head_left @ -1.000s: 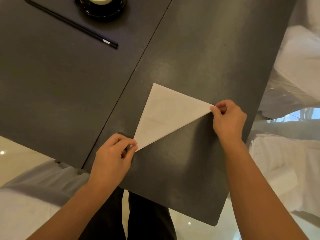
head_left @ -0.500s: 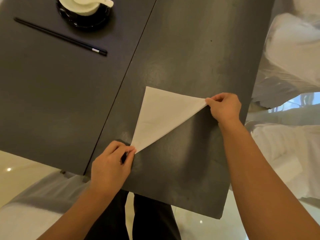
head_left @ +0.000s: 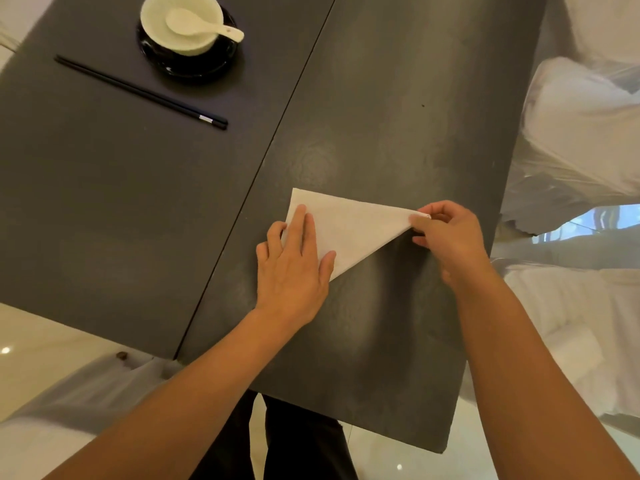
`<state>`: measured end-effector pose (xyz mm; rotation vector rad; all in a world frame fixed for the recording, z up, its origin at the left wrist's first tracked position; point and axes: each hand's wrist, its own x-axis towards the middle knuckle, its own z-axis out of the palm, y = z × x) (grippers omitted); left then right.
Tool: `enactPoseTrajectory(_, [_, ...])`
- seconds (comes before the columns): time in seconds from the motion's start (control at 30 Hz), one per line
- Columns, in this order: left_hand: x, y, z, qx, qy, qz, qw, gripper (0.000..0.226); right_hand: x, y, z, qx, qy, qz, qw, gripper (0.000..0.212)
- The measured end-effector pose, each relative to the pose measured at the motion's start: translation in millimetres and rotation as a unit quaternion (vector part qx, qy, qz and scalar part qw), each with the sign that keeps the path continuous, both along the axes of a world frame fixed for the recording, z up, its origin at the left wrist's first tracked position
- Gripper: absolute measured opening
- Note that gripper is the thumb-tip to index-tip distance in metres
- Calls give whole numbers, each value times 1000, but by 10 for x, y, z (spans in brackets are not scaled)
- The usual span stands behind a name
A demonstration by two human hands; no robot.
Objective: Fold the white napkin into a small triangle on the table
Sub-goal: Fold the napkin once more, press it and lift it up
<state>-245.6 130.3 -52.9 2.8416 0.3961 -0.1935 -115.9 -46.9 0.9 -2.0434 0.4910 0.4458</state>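
Observation:
The white napkin (head_left: 356,226) lies folded as a triangle on the dark table (head_left: 381,133), near its right half. My left hand (head_left: 294,268) lies flat on the napkin's left part, fingers straight, covering the near-left corner. My right hand (head_left: 450,237) pinches the napkin's right corner between thumb and fingers and holds it slightly off the table.
A white bowl with a white spoon (head_left: 187,24) sits on a black saucer at the far left. Black chopsticks (head_left: 138,91) lie beside it. A seam (head_left: 277,133) splits the tabletop. White-covered chairs (head_left: 581,133) stand to the right; the table's near edge is close to my legs.
My left hand let go of the near-left corner and moved up, now lying flat on the napkin. My right hand still pinches the right corner. The camera tilted, bringing the bowl into view.

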Motion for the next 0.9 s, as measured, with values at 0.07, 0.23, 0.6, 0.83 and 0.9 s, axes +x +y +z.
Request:
enactPoseTrajectory(0.07, [8, 37, -4, 3, -11, -10, 1000, 67, -60, 34, 118, 88, -11, -18, 996, 13])
enactPoseTrajectory(0.23, [79, 76, -14, -10, -37, -15, 999, 60, -274, 197, 412, 252, -46, 4, 967, 19])
enactPoseTrajectory(0.6, [224, 234, 85, -133, -62, 7, 989, 51, -977, 448, 592, 60, -103, 332, 936, 14])
enactPoseTrajectory(0.83, [374, 527, 238, -292, -5, 71, 954, 20, -1251, 748, 508, 10, -88, 373, 924, 10])
enactPoseTrajectory(0.9, [432, 638, 276, -340, 15, 79, 937, 22, -1307, 818, 464, 0, -97, 368, 925, 9])
